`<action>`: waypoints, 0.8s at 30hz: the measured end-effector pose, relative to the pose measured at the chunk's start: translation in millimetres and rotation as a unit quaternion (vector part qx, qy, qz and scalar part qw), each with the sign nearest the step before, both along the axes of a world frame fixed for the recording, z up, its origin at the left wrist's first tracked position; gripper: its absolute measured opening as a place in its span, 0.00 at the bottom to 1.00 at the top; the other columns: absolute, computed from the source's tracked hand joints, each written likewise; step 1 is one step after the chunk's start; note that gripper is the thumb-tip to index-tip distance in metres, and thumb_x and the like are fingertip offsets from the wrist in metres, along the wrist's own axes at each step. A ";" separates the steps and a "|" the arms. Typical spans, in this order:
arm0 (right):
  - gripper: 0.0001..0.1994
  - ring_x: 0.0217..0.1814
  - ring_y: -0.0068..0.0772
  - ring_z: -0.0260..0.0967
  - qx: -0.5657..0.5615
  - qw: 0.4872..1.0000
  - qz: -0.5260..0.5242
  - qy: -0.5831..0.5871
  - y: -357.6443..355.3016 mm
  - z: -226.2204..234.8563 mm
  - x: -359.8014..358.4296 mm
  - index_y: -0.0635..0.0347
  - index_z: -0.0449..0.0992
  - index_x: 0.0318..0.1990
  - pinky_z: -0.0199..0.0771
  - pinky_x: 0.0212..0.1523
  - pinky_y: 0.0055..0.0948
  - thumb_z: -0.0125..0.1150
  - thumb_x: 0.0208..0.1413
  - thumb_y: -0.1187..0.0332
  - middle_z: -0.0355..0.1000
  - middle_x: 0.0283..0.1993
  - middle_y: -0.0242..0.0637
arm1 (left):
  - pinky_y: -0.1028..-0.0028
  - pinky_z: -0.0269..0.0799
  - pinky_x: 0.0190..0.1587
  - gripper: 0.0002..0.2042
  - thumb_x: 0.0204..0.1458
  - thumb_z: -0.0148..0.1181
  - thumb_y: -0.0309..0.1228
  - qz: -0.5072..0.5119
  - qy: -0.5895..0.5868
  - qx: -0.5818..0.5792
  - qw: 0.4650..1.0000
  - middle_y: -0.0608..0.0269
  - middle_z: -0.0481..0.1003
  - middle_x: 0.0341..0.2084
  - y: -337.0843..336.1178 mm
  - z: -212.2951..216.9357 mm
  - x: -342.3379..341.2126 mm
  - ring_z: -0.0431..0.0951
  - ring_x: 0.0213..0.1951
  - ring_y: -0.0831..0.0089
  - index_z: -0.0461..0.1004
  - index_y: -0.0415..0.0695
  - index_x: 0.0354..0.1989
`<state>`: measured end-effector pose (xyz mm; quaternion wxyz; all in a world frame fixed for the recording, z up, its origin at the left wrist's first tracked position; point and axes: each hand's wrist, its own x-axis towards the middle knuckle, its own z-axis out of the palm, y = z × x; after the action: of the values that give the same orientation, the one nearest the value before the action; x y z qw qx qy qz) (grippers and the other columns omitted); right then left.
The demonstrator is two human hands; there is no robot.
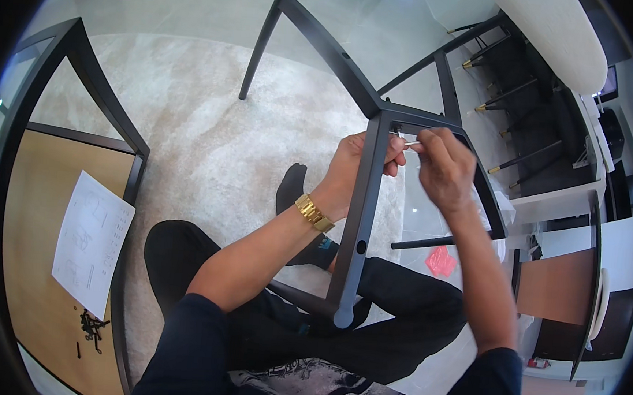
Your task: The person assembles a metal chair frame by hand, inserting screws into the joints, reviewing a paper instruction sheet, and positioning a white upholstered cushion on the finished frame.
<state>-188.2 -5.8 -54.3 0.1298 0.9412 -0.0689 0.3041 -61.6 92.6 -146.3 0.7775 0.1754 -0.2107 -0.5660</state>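
A black chair frame (367, 194) tilts up in front of me, its long bar running toward my lap. My left hand (344, 166), with a gold watch on the wrist, reaches behind that bar. Its fingers are closed near the inner corner, close to a small dark fastener (399, 131); the bar hides part of the hand, and what it pinches is unclear. From the other side, my right hand (447, 168) pinches a thin silver rod (411, 143) at the same corner. The rod's ends are hidden, so its exact kind does not show.
At left, a black-framed piece with a tan panel (37, 200) bears an instruction sheet (93, 240) and a pile of black screws (92, 325). Pink plastic (440, 261) lies on the floor by my right knee. Dark chairs (536, 103) stand at the far right, beyond the pale rug (190, 115).
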 end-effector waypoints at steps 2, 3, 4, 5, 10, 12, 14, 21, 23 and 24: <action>0.04 0.27 0.41 0.70 0.089 0.991 -0.028 -0.099 4.2 -29.2 -0.2 0.61 0.75 0.36 0.69 0.27 0.35 0.66 0.57 0.73 0.71 0.30 0.37 | 0.80 0.72 0.34 0.08 0.61 0.65 0.32 0.019 -0.049 0.002 0.999 0.63 0.77 0.30 -3.4 2.3 0.1 0.76 0.31 0.79 0.79 0.39 0.38; 0.04 0.26 0.41 0.70 0.144 0.977 -0.047 -0.149 11.1 -44.4 1.0 0.61 0.75 0.36 0.68 0.27 0.34 0.63 0.61 0.72 0.71 0.29 0.39 | 0.80 0.72 0.34 0.09 0.60 0.66 0.33 0.028 -0.074 0.008 0.997 0.63 0.77 0.29 -3.7 0.4 -0.1 0.76 0.30 0.79 0.80 0.39 0.37; 0.05 0.26 0.37 0.68 0.190 0.959 -0.069 -0.197 16.6 -61.3 3.9 0.62 0.74 0.37 0.67 0.27 0.32 0.61 0.64 0.71 0.70 0.29 0.39 | 0.80 0.72 0.33 0.09 0.60 0.66 0.33 0.029 -0.111 0.008 0.993 0.64 0.78 0.29 -2.2 -0.6 3.1 0.76 0.30 0.79 0.80 0.38 0.38; 0.07 0.25 0.34 0.67 0.235 0.936 -0.091 -0.244 22.7 -77.0 7.7 0.63 0.74 0.37 0.66 0.27 0.31 0.58 0.67 0.70 0.69 0.29 0.40 | 0.81 0.72 0.33 0.10 0.60 0.67 0.33 0.030 -0.147 0.008 0.989 0.64 0.78 0.29 -2.5 -1.4 9.2 0.76 0.29 0.80 0.80 0.37 0.39; 0.10 0.26 0.25 0.63 0.394 0.841 -0.100 -0.357 50.1 -93.1 34.1 0.65 0.73 0.38 0.63 0.28 0.26 0.54 0.70 0.68 0.70 0.32 0.36 | 0.81 0.73 0.37 0.11 0.59 0.64 0.28 0.017 -0.302 0.028 0.953 0.62 0.80 0.34 7.2 4.4 49.8 0.77 0.33 0.80 0.79 0.36 0.47; 0.10 0.26 0.23 0.63 0.314 0.890 -0.108 -0.311 43.3 -87.5 28.1 0.65 0.74 0.38 0.64 0.28 0.25 0.54 0.70 0.67 0.70 0.32 0.35 | 0.79 0.73 0.41 0.12 0.59 0.62 0.27 0.025 -0.197 -0.015 0.980 0.62 0.81 0.37 7.4 5.4 60.6 0.78 0.38 0.79 0.78 0.36 0.49; 0.11 0.27 0.21 0.64 0.301 0.885 -0.119 -0.334 38.6 -98.2 28.3 0.65 0.74 0.39 0.65 0.29 0.25 0.53 0.71 0.66 0.70 0.32 0.34 | 0.71 0.73 0.49 0.15 0.65 0.57 0.35 -0.006 -0.138 -0.040 0.990 0.60 0.80 0.44 11.1 8.0 69.6 0.78 0.48 0.75 0.77 0.38 0.52; 0.13 0.21 0.16 0.63 0.432 0.813 -0.099 -0.378 61.2 -99.8 42.8 0.66 0.74 0.39 0.64 0.23 0.22 0.51 0.72 0.64 0.72 0.31 0.34 | 0.69 0.71 0.46 0.23 0.66 0.52 0.53 0.026 -0.213 0.061 0.975 0.64 0.82 0.38 -2.9 4.9 62.7 0.79 0.44 0.76 0.80 0.43 0.45; 0.13 0.18 0.14 0.61 0.439 0.801 -0.080 -0.399 62.4 -96.1 47.6 0.64 0.73 0.39 0.61 0.20 0.20 0.50 0.73 0.63 0.70 0.29 0.31 | 0.71 0.71 0.45 0.23 0.65 0.53 0.53 0.048 -0.222 0.084 0.970 0.66 0.82 0.34 -1.9 4.3 62.7 0.79 0.42 0.77 0.81 0.43 0.43; 0.14 0.18 0.14 0.62 0.446 0.779 -0.073 -0.435 65.8 -99.2 56.4 0.64 0.73 0.39 0.61 0.20 0.19 0.50 0.73 0.63 0.70 0.29 0.30 | 0.72 0.70 0.45 0.23 0.65 0.54 0.54 0.044 -0.222 0.084 0.970 0.67 0.81 0.34 -2.5 5.2 61.6 0.79 0.41 0.77 0.81 0.44 0.43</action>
<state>-131.8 60.0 -153.5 -0.3262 0.6541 -0.3143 0.6058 0.0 90.2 -141.1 0.7180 0.3706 -0.3215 -0.4938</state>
